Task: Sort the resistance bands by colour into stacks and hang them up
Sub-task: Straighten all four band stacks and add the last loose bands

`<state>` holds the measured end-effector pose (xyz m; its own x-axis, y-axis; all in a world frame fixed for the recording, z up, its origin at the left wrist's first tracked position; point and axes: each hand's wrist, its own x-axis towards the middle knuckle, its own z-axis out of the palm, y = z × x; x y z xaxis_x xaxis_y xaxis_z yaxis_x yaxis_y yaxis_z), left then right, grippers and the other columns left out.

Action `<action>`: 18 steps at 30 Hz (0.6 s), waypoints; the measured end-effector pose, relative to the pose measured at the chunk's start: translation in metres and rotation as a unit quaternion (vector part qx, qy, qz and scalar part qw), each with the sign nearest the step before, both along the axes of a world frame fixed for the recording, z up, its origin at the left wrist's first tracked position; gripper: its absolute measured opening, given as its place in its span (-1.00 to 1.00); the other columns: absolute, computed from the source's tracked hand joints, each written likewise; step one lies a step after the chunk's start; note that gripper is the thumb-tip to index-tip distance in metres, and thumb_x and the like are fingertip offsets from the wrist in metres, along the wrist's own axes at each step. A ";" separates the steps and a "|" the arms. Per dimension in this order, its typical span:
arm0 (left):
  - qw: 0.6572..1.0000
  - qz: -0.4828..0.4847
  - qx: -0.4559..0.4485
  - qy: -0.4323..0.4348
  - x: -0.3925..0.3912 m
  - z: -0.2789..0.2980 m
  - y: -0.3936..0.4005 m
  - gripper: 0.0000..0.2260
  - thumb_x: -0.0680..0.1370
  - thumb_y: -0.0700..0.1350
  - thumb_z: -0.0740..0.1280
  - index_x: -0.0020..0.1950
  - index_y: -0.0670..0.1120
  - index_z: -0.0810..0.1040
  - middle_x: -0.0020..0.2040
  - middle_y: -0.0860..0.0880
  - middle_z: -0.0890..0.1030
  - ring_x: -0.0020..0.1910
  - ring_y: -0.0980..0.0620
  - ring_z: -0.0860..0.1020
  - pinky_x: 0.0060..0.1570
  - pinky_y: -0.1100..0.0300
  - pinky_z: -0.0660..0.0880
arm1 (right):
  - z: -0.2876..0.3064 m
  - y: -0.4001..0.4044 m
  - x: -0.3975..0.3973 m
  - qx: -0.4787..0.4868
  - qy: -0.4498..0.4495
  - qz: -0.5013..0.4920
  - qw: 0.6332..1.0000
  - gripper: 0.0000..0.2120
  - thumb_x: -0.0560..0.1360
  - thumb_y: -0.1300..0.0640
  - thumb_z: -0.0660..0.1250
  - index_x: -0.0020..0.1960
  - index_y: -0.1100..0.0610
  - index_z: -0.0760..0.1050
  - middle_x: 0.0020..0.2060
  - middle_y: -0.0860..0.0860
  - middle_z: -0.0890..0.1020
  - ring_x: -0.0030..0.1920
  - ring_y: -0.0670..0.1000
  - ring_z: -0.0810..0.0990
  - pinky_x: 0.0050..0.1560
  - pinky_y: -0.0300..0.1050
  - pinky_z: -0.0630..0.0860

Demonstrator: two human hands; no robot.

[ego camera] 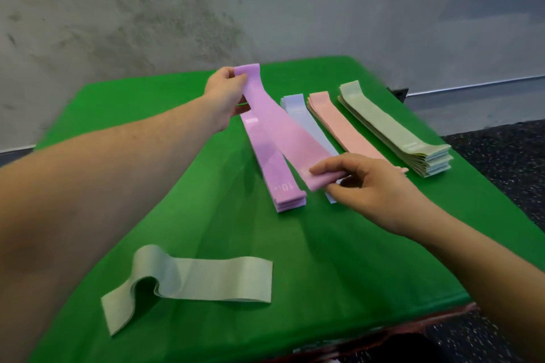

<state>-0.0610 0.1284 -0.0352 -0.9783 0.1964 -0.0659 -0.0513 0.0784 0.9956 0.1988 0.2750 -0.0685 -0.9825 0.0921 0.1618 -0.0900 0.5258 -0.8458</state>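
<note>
Both your hands are clamped on one purple band (283,130), stretched flat just above the table (206,215): your left hand (225,97) pinches its far end, your right hand (365,183) pinches its near end, apart by the band's length. Sorting looks nearly done; from largest to smallest, the green stack (395,132), purple stack (274,162), pink stack (345,124) and blue stack (300,115) lie side by side; one loose green band (191,280) near you is unsorted. Hanging, I judge, has not begun; no hook is in view.
</note>
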 end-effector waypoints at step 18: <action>0.973 -0.025 -0.194 0.126 -0.061 -0.064 0.000 -0.92 0.56 -0.21 0.42 -0.05 -0.07 0.55 -0.13 0.01 0.58 -0.17 0.09 0.50 -0.28 0.34 0.41 | -0.040 -0.001 -0.051 0.429 0.166 0.145 0.876 -0.84 0.56 -0.02 0.35 0.04 -0.01 0.67 -0.06 -0.09 0.67 -0.06 0.01 0.54 -0.07 -0.03 0.52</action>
<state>-0.1223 0.1283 -0.0991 -0.9628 0.2525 0.0960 0.2040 0.4467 0.8711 0.1477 0.2744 -0.1083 -0.8306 -0.4481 0.3307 -0.4905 0.8698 -0.0534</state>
